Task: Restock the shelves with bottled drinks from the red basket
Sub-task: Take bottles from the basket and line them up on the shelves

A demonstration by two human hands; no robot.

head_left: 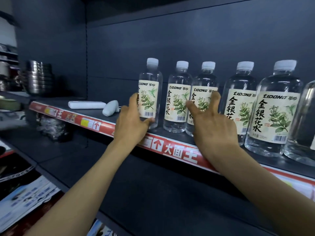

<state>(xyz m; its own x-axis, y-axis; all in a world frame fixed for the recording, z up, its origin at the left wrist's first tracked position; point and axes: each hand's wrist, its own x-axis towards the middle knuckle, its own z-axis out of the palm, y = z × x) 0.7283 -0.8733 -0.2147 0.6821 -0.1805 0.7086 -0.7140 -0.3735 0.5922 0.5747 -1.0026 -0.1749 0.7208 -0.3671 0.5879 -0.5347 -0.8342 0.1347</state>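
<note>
- Lower left of the frame, nearest: blurred printed packs (pixel 25 198) lie on a low ledge
- Two bare forearms rise from the bottom edge over a dark lower shelf (pixel 153 184) towards the centre
- A red price strip (pixel 179 150) with white characters runs along the front edge of the upper shelf (pixel 95 114), slanting down to the right
- The left hand (pixel 131 123) grips the leftmost bottle (pixel 150 79), fingers curled round its left side and thumb pressed low on the front
- The right hand (pixel 213 126) is spread with straight fingers over the third bottle (pixel 206 77); thumb and forefinger straddle its label and seem only to touch it
- The second bottle (pixel 177 92) stands upright between those two, touching the third
- Right of centre stand the fourth bottle (pixel 238 86) and fifth bottle (pixel 276 106), clear with white caps and cream labels; another bottle (pixel 305 116) is cut by the right edge
- Left of the bottles on the same shelf lie a white roll (pixel 87 105) and a white lump (pixel 110 108)
- Far left, a stack of steel bowls (pixel 39 77) stands on a neighbouring shelf
</note>
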